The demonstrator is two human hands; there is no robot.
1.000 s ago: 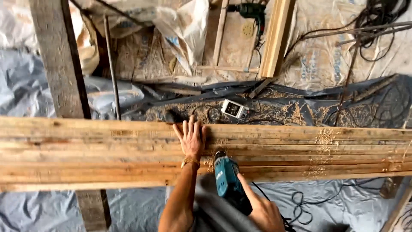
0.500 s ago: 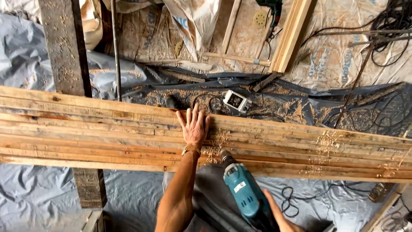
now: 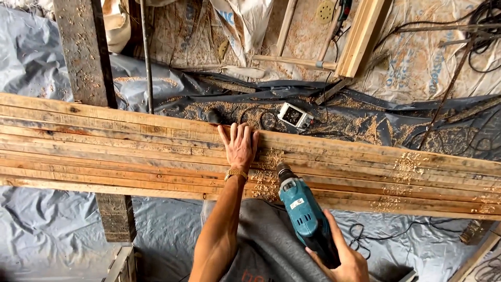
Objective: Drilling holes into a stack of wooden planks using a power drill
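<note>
A: Head view, looking straight down. We see our left hand [image 3: 239, 146] laid flat, fingers spread and palm down, on a stack of long wooden planks [image 3: 130, 151] that runs across the frame from left to right. A yellow wristband [image 3: 236, 173] sits at the wrist.

B: Our right hand [image 3: 342, 261] is closed around the grip of a teal power drill [image 3: 302, 209]. We note its nose meets the planks just right of the left hand, with a pale rectangular label on the teal body. Loose sawdust [image 3: 263, 180] lies on the wood between the hand and the drill.

A: Beyond the planks we mark a small white box with a dark screen [image 3: 295, 115], lying on grey plastic sheeting [image 3: 31, 62] among shavings and a thin black cable [image 3: 261, 117].

B: At upper centre, a pale woven sack [image 3: 250, 26] with blue print hangs folded; we cannot make out what it holds. To its right, a light timber frame [image 3: 362, 36] stands at a slant, and a yellow disc [image 3: 326, 10] lies beside it near the top edge.

A: A dark, weathered beam [image 3: 86, 57] passes beneath the planks on the left, running from top to bottom of the frame.

B: More sawdust patches dot the planks on the right, and black cords [image 3: 480, 31] gather at the upper right corner.
</note>
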